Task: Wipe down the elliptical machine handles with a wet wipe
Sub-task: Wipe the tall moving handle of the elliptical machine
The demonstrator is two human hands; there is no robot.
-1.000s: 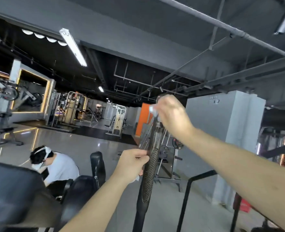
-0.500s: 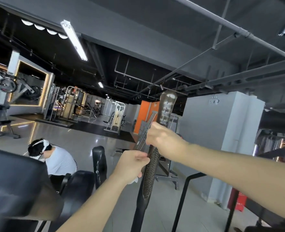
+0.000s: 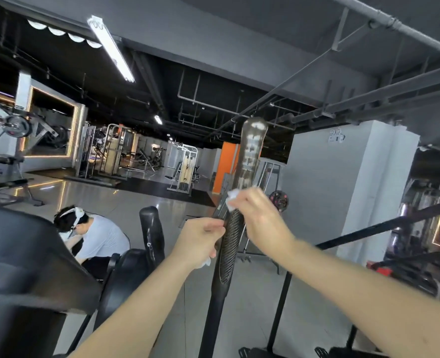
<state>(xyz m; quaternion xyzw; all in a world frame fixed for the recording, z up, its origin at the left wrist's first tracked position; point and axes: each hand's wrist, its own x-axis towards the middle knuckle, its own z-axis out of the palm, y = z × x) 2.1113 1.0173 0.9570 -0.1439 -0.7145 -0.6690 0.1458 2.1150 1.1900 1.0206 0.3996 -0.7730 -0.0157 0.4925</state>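
Both arms were bare as far as the frame showed them, the left forearm (image 3: 141, 306) and right forearm (image 3: 355, 285) running uncovered into the left hand (image 3: 198, 244) and right hand (image 3: 260, 223), with wrists and fingers (image 3: 244, 200) equally bare and unadorned.

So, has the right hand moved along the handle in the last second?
Yes. The right hand, gripping the wet wipe, has slid down the handle from its top to just above the left hand.

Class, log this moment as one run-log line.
right hand: grips wet wipe against handle | left hand: holds white wad beside ribbed grip | stage: wiping underway
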